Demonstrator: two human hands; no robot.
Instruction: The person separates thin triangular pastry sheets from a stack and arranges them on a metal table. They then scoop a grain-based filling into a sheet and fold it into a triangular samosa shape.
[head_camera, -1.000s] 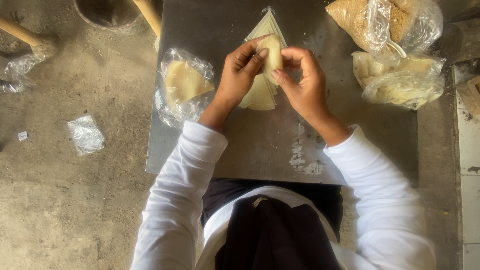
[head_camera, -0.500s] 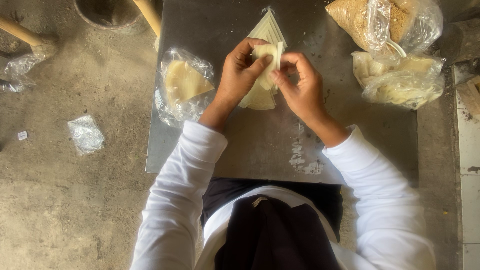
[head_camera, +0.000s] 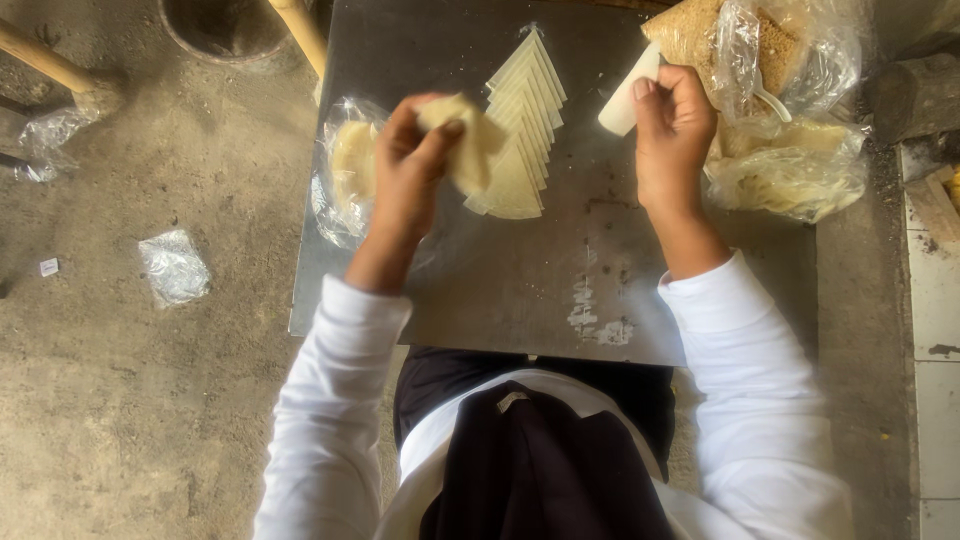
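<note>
My left hand (head_camera: 412, 165) holds a folded pale dough sheet (head_camera: 470, 140) shaped like a cone, raised above the metal tray (head_camera: 520, 290). Just right of it, a fanned stack of several triangular dough sheets (head_camera: 522, 125) lies on the tray. My right hand (head_camera: 675, 130) is over at the tray's right side, gripping a flat white scoop (head_camera: 628, 92) beside an open plastic bag of brownish crumbly filling (head_camera: 740, 45).
A plastic bag of pale dough pieces (head_camera: 345, 180) sits at the tray's left edge. Another bag of pale food (head_camera: 790, 170) lies at the right. A crumpled plastic wrapper (head_camera: 172, 265) lies on the concrete floor, with a bucket (head_camera: 225, 25) and wooden poles (head_camera: 300, 35) beyond.
Both hands were together folding a dough sheet over the stack. Now they have parted: the left keeps the folded sheet, the right has moved right to the filling bag and taken the white scoop.
</note>
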